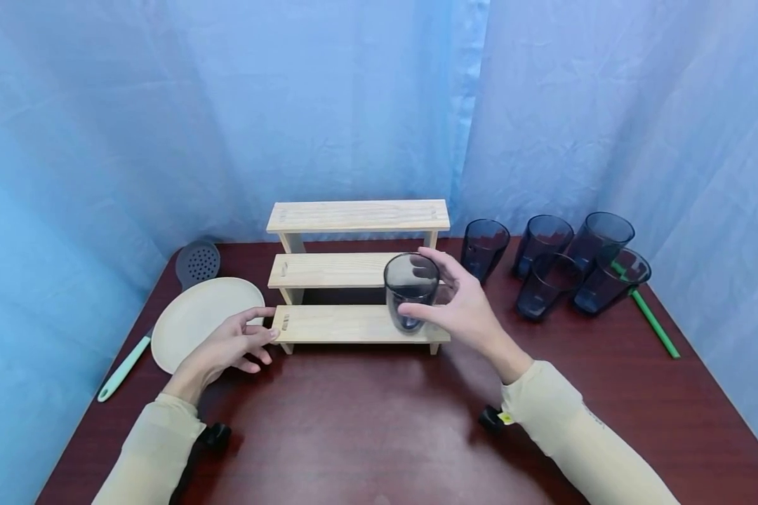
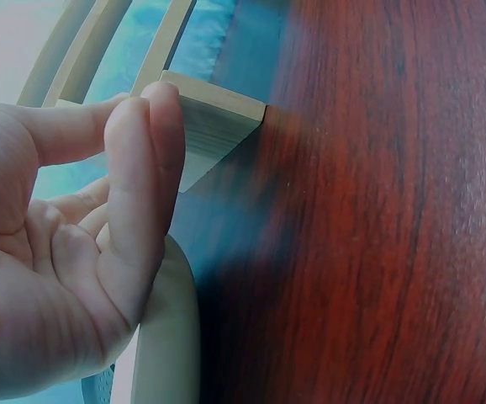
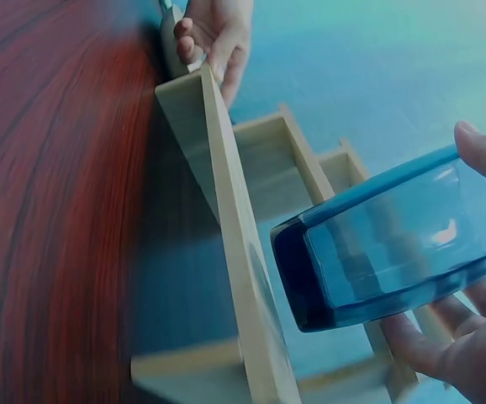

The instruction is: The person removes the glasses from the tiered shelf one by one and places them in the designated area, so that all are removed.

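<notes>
My right hand [image 1: 470, 308] grips a dark, see-through glass tumbler [image 3: 386, 244] round its sides, thumb in front and fingers behind. The tumbler is upright over the right end of the lowest step of a three-tier wooden stand [image 1: 341, 324]. In the right wrist view its thick base looks slightly above the board. At the other end of that step, my left hand [image 1: 230, 341] holds the board's end between thumb and index finger. The other left fingers hang loosely curled beside a cream plate [image 1: 205, 319].
Several more dark tumblers [image 1: 546, 284] stand right of the stand, with a green stick [image 1: 655, 326] beside and partly behind them. A skimmer's grey perforated head [image 1: 198, 263] and mint handle [image 1: 123, 368] stick out from under the plate. Blue curtains [image 1: 354, 105] surround the dark red table [image 1: 354, 435].
</notes>
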A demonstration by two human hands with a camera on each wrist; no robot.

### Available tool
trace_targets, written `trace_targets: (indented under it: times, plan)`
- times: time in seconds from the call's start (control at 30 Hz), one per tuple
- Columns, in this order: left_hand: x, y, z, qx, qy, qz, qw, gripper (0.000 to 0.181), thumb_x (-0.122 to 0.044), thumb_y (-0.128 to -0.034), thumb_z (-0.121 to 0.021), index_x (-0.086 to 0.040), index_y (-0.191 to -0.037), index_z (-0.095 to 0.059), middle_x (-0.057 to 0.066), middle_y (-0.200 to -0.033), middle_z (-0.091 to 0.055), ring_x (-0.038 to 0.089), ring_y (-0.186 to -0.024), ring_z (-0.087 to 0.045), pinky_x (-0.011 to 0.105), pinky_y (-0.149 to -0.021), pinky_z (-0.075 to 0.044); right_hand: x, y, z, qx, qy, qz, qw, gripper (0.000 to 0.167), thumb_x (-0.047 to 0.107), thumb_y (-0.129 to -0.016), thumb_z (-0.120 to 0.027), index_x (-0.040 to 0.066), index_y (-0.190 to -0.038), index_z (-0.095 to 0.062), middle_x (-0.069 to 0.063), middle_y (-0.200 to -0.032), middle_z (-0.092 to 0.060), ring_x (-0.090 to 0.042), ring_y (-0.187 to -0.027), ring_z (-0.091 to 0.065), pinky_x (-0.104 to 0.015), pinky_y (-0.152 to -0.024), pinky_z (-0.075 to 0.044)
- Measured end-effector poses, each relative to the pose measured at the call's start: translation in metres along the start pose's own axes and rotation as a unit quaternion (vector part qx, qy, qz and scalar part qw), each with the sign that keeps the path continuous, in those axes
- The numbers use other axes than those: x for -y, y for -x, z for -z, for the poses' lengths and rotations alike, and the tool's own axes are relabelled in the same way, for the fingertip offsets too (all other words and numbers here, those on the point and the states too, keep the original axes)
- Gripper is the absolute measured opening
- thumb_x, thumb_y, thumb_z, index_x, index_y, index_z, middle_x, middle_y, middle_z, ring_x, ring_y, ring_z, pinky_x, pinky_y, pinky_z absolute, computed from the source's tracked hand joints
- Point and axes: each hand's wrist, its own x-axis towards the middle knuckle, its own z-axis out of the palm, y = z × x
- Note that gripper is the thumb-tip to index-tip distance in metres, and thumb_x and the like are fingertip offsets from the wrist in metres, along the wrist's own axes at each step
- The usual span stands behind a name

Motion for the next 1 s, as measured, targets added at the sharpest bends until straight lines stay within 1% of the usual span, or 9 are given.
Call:
trace_targets:
  times: [0.1, 0.3, 0.43, 0.53, 0.6, 0.7, 0.83, 0.9, 1.0]
  plan:
    - [0.0, -0.001, 0.0, 0.001, 0.001, 0.0, 1.0, 0.068, -0.022, -0.1011, -0.065, -0.007, -0.156, -0.028, 0.021, -0.114, -0.066, 0.019, -0.07, -0.067, 0.033, -0.056, -0.059, -0.002, 0.006, 0.015, -0.02, 0.021, -0.002, 0.9996, 0.085, 0.02, -0.077, -0.092, 0.025, -0.149, -0.048, 0.002, -0.138, -0.06, -0.018, -0.123, -0.059, -0.028, -0.097, -0.051]
    - [0.001, -0.001, -0.001, 0.002, 0.002, 0.001, 1.0, 0.068, -0.022, -0.1012, -0.065, -0.007, -0.156, -0.028, 0.021, -0.114, -0.066, 0.019, -0.069, -0.067, 0.032, -0.055, -0.058, -0.001, 0.019, 0.046, -0.057, 0.047, 0.0, 0.9972, 0.082, 0.014, -0.079, -0.09, 0.024, -0.149, -0.048, -0.001, -0.14, -0.06, -0.02, -0.125, -0.058, -0.026, -0.099, -0.049]
    - [0.002, -0.001, -0.002, 0.007, 0.006, -0.001, 1.0, 0.068, -0.021, -0.1013, -0.065, -0.006, -0.156, -0.028, 0.021, -0.114, -0.066, 0.018, -0.069, -0.067, 0.032, -0.055, -0.058, -0.002, 0.026, 0.066, -0.083, 0.085, -0.016, 0.9928, 0.083, 0.016, -0.08, -0.089, 0.026, -0.151, -0.046, 0.0, -0.142, -0.058, -0.018, -0.128, -0.056, -0.02, -0.099, -0.047]
    - [0.002, -0.002, -0.001, 0.006, 0.009, -0.004, 0.9999, 0.068, -0.02, -0.1011, -0.065, -0.006, -0.156, -0.028, 0.022, -0.114, -0.066, 0.018, -0.069, -0.067, 0.032, -0.055, -0.058, -0.008, 0.027, 0.078, -0.097, 0.113, -0.028, 0.9885, 0.084, 0.02, -0.081, -0.088, 0.028, -0.152, -0.044, 0.001, -0.144, -0.056, -0.017, -0.129, -0.055, -0.018, -0.098, -0.046]
    - [0.001, -0.002, -0.001, 0.004, 0.01, -0.005, 0.9999, 0.067, -0.02, -0.1009, -0.065, -0.006, -0.155, -0.028, 0.022, -0.114, -0.066, 0.018, -0.069, -0.067, 0.032, -0.055, -0.058, -0.014, 0.026, 0.083, -0.1, 0.12, -0.033, 0.9871, 0.085, 0.022, -0.082, -0.088, 0.029, -0.153, -0.042, 0.001, -0.145, -0.055, -0.017, -0.13, -0.054, -0.018, -0.098, -0.046]
    - [0.0, -0.002, 0.0, 0.003, 0.006, -0.004, 1.0, 0.067, -0.02, -0.1009, -0.065, -0.006, -0.155, -0.028, 0.022, -0.114, -0.066, 0.018, -0.069, -0.067, 0.032, -0.055, -0.058, -0.027, 0.025, 0.086, -0.098, 0.114, -0.047, 0.9874, 0.088, 0.024, -0.082, -0.088, 0.029, -0.155, -0.038, 0.001, -0.147, -0.053, -0.018, -0.132, -0.052, -0.017, -0.099, -0.045]
    - [0.0, 0.0, 0.001, 0.003, -0.001, 0.001, 1.0, 0.067, -0.021, -0.1012, -0.065, -0.006, -0.156, -0.028, 0.022, -0.114, -0.065, 0.019, -0.069, -0.067, 0.032, -0.055, -0.059, -0.043, 0.026, 0.086, -0.093, 0.102, -0.064, 0.9884, 0.094, 0.023, -0.082, -0.088, 0.024, -0.158, -0.033, -0.001, -0.151, -0.049, -0.018, -0.138, -0.047, -0.015, -0.1, -0.043]
    - [0.0, 0.001, 0.002, 0.002, -0.003, 0.002, 1.0, 0.067, -0.021, -0.1013, -0.065, -0.006, -0.156, -0.028, 0.022, -0.114, -0.065, 0.019, -0.07, -0.067, 0.032, -0.056, -0.059, -0.05, 0.025, 0.085, -0.091, 0.108, -0.067, 0.9877, 0.095, 0.024, -0.082, -0.088, 0.021, -0.159, -0.031, -0.002, -0.152, -0.048, -0.018, -0.139, -0.045, -0.018, -0.102, -0.043]
    - [0.0, 0.001, 0.004, 0.0, -0.005, 0.003, 1.0, 0.068, -0.021, -0.1012, -0.065, -0.006, -0.156, -0.028, 0.022, -0.114, -0.065, 0.019, -0.07, -0.067, 0.032, -0.056, -0.058, -0.056, 0.024, 0.085, -0.089, 0.115, -0.067, 0.9871, 0.095, 0.026, -0.083, -0.087, 0.019, -0.159, -0.031, -0.003, -0.152, -0.047, -0.019, -0.139, -0.045, -0.027, -0.106, -0.044]
